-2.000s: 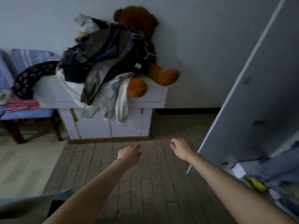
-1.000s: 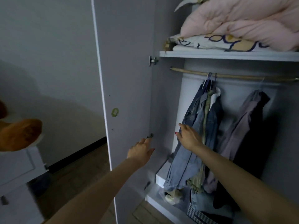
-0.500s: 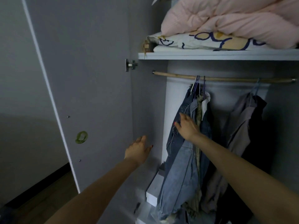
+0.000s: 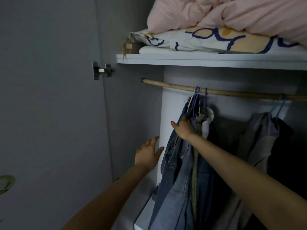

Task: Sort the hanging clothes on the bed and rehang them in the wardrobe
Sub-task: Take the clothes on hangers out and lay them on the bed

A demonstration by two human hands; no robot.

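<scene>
Reaching into the open grey wardrobe point(image 4: 132, 113), the right hand point(image 4: 183, 126) rests against the upper part of the blue denim garments point(image 4: 179, 171) hung on purple wire hangers point(image 4: 197, 97); its fingers are buried in the cloth, so whether they grip or merely press cannot be told in this dim light. Left hand point(image 4: 147, 155): spread flat, fingers straight, holding nothing, just beside the white inner panel point(image 4: 172, 103). Wooden hanging rod point(image 4: 166, 84): carries the denim bunch near its middle, a second cluster of grey and dark clothes point(image 4: 265, 135) well apart to the right. White shelf point(image 4: 199, 60) above: printed bedding point(image 4: 207, 41) under a pink quilt point(image 4: 232, 12). Step judged: collecting hung garments for sorting. Next move likely calls for lifting the hooks up clear of the rod.
</scene>
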